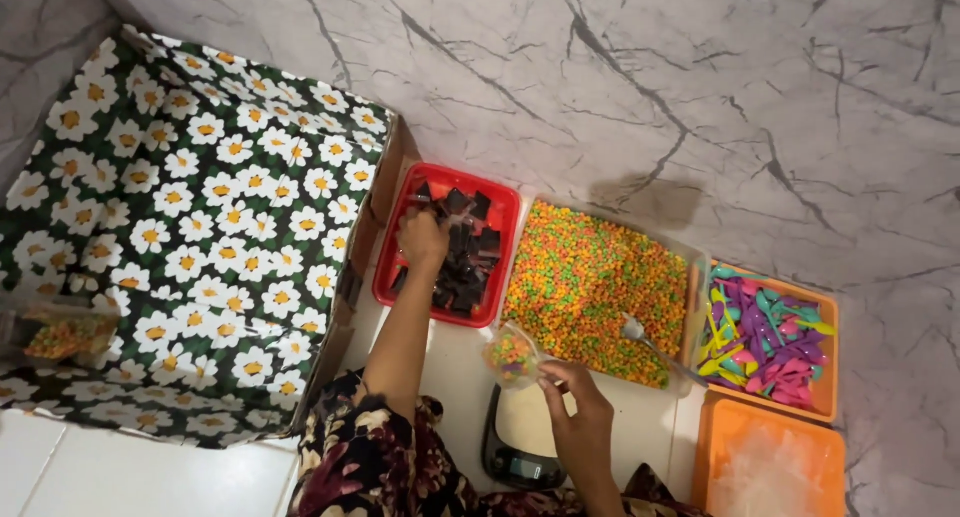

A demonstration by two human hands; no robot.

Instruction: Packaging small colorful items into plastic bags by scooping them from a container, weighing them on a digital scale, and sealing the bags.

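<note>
Fingers point(563, 379) of right hand point(583, 405) are pinching the small clear plastic pouch of coloured candy beads point(512, 356) above the black scale point(520, 447); light, floppy, best gripped at rim. Left hand point(424, 239) is closing on dark squares point(468, 262) in red tray point(507, 205)

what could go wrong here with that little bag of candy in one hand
The right hand pinches the small clear bag by one edge only, so it might tip and spill the coloured beads. The left hand reaches into the red tray of dark pieces, so attention is likely split.
</note>
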